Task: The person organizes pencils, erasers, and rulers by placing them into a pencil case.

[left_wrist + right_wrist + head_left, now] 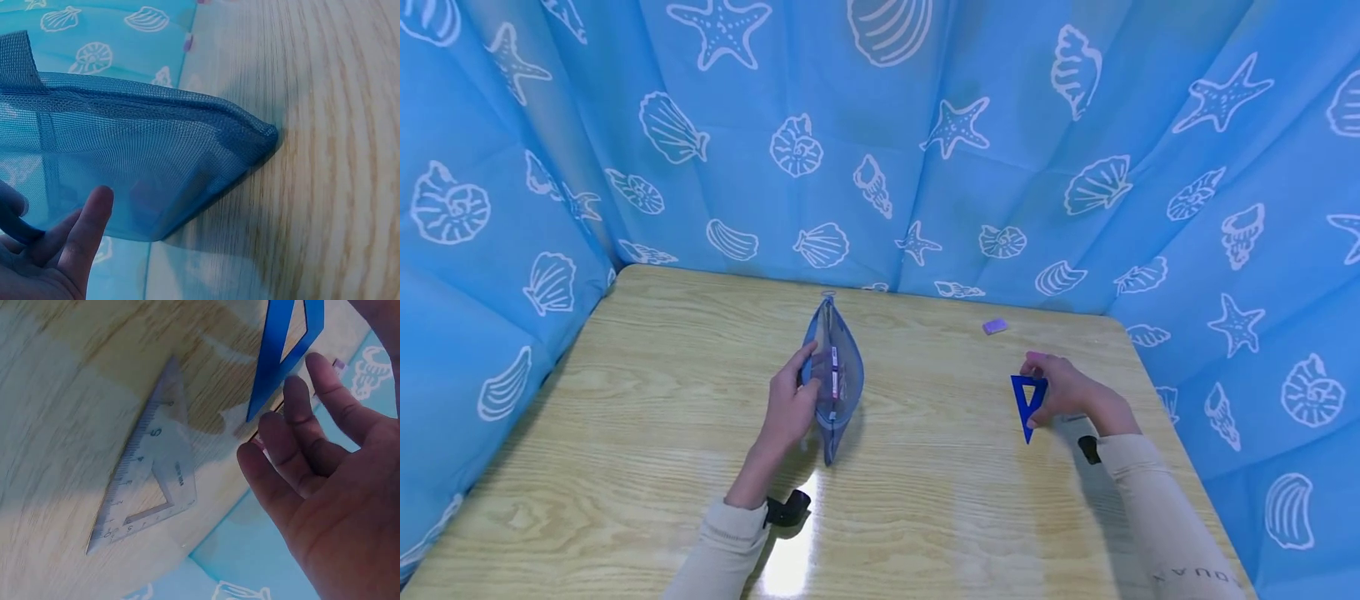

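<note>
My left hand grips one side of a blue mesh zip pouch, which stands upright with its mouth spread apart. Inside the pouch shows a slim item with white and purple parts; the mesh blurs its kind. In the left wrist view the pouch's mesh wall spans above the fingers. My right hand pinches a small blue set square by its edge, over the right part of the table. Below that hand, a clear set square with printed scales lies flat on the wood.
A purple eraser lies toward the back right of the wooden table. Something pink peeks out by the right fingers. A blue curtain with shell prints closes off the back and both sides.
</note>
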Motion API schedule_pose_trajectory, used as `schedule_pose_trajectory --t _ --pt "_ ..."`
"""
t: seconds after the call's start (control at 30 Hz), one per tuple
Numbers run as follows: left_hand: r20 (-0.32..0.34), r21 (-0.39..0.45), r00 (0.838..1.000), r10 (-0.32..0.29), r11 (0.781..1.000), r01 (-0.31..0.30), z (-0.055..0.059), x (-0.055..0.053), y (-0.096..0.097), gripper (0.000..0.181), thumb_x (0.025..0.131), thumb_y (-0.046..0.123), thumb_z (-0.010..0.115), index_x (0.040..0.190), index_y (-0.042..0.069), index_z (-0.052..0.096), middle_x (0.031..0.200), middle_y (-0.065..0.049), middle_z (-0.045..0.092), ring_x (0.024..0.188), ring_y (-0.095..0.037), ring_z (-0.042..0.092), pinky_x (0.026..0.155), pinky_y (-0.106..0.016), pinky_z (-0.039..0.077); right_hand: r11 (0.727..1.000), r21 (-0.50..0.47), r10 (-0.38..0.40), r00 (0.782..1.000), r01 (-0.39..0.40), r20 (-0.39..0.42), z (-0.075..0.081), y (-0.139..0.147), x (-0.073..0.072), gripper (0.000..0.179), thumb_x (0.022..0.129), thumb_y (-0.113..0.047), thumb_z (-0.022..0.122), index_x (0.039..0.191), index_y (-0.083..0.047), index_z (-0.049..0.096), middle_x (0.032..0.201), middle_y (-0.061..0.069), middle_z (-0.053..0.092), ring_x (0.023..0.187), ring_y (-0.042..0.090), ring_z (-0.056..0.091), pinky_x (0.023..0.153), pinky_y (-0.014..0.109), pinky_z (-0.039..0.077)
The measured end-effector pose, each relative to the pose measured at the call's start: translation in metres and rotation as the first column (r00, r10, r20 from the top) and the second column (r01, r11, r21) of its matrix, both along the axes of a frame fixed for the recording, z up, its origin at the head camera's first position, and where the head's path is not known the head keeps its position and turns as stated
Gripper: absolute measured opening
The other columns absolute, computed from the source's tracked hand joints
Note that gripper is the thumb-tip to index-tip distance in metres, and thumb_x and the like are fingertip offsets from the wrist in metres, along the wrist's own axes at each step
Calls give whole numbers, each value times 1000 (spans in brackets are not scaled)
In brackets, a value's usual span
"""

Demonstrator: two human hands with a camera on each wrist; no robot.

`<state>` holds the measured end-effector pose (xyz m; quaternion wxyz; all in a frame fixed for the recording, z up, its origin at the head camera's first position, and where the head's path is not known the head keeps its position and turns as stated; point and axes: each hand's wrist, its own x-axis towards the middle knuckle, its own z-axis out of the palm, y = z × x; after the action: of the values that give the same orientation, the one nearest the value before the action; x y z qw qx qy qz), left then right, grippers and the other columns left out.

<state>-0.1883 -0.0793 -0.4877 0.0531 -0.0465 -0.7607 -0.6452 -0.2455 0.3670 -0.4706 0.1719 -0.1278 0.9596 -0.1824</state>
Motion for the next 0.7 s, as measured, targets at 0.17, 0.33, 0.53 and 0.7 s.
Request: schedule_pose_trajectory --t 0.17,0.33,0.53,0.7 --pt "3 22 1000 -3 1000 3 -1 -1 -1 64 89 -4 44 153 -3 40 143 -26 57 122 -44 62 91 -51 57 999 22 -26 1000 26 8 0 1 0 80 61 -29 98 122 1 57 123 23 60 116 41 51 102 61 43" --pt "-2 14 1000 -9 1000 9 -2 -1 -1 63 90 -4 43 153 -3 40 144 -28 54 123 -45 61 94 -52 56 998 38 -45 999 44 24 0 1 0 70 61 -28 98 113 -2 59 126 24 58 116 40 48 103 60 42" --pt "-5 -11 1000 7 1000 -7 0 -1 0 63 89 -2 45 152 -3 41 147 -29 51 126 -45 58 101 -54 51 999 48 -24 999 23 27 0 2 3 69 65 -29 96 116 1 59 128 25 59 114 39 54 101 58 45" --pt "-8 -31 1000 15 999 -15 2 1 2 63 88 -2 46 151 -5 43 146 -30 52 126 -45 58 102 -54 50 999 47 -17 998 15 58 -1 2 11 90 60 -30 99 129 2 52 126 26 59 116 42 54 102 59 44"
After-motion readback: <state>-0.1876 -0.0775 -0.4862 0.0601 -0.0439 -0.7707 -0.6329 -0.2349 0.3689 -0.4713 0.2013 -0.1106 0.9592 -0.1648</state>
